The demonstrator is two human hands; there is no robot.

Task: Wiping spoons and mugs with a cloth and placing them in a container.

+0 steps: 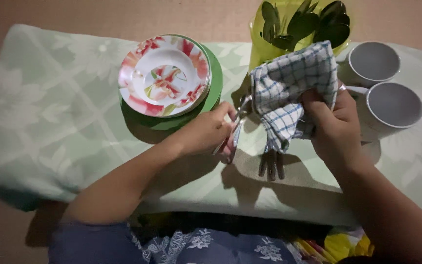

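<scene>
My left hand (208, 131) grips the handle of a metal spoon (240, 117) just right of the plates. My right hand (333, 122) clutches a blue-and-white checked cloth (289, 83), which is bunched around the spoon's upper end. The cloth hangs down over the middle of the low table. Several dark forks (271, 164) lie on the tablecloth just below the cloth, between my two hands.
A flowered plate (164, 73) sits stacked on a green plate (216, 93) at the left. A yellow-green plastic container (269, 44) holding several spoons stands at the back. Two white cups (382, 78) stand at the right. A pale green floral tablecloth (50, 112) covers the table.
</scene>
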